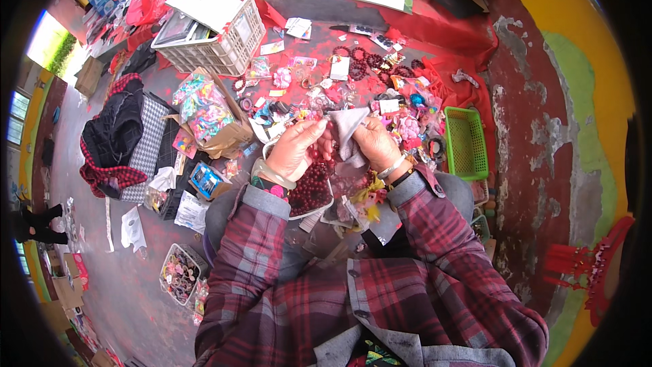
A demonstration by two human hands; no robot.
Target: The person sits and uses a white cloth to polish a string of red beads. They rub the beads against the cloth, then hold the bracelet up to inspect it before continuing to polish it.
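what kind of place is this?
Probably a street vendor's ground stall for trinkets: bead bracelets and small goods lie on a red cloth on the pavement, beside a white crate and green basket.

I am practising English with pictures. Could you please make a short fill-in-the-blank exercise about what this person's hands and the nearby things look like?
1. The right hand holds a grey ____ .
2. Under the left hand is a tray of dark ____ beads.
3. The empty plastic basket on the person's right is ____ .
4. Both sleeves have a ____ pattern.

Missing words: cloth; red; green; plaid
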